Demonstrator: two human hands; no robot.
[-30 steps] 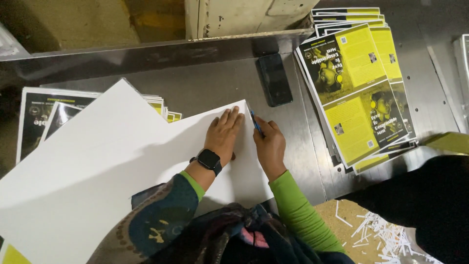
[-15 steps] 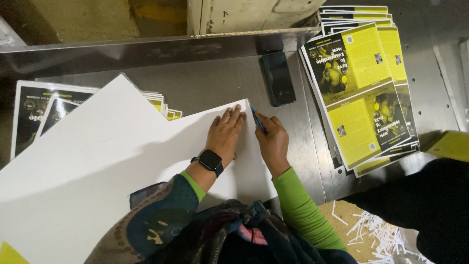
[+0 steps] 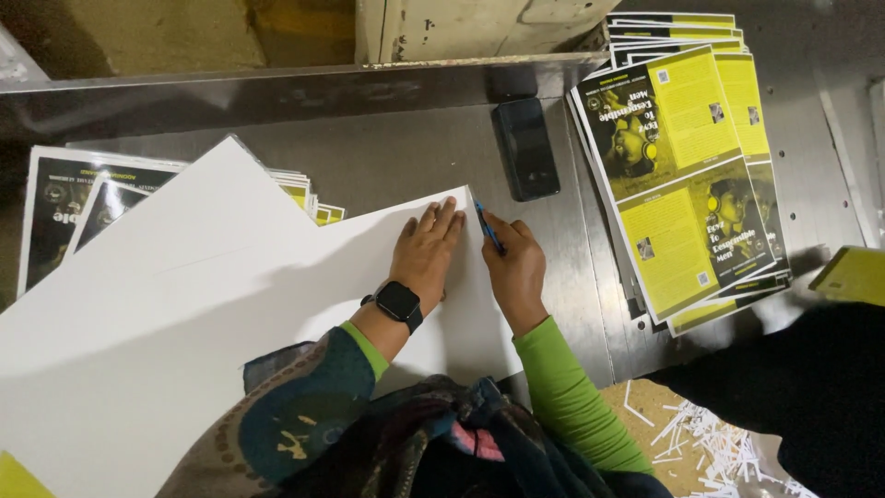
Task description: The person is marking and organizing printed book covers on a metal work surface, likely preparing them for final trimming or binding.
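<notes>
hands on white sheet at metal cutter table

grey metal table (image 3: pixel 406 157) fills the view, with a raised metal ledge (image 3: pixel 277 88) along 12 o'clock. left hand (image 3: pixel 426 251) lies flat and open, fingers together, palm down on the big white sheet (image 3: pixel 184 304), near its 1 o'clock corner; black smartwatch (image 3: pixel 398 302) on that wrist. right hand (image 3: pixel 514 272) is closed around a blue pen (image 3: pixel 489 227), tip at the sheet's right edge. black phone (image 3: pixel 525 148) lies at 12 o'clock from the hands. yellow-black printed stack (image 3: pixel 682 175) at 2 o'clock, another printed stack (image 3: pixel 74 198) at 10 o'clock, partly under the sheet. white paper trimmings (image 3: pixel 710 443) at 5 o'clock.
</notes>
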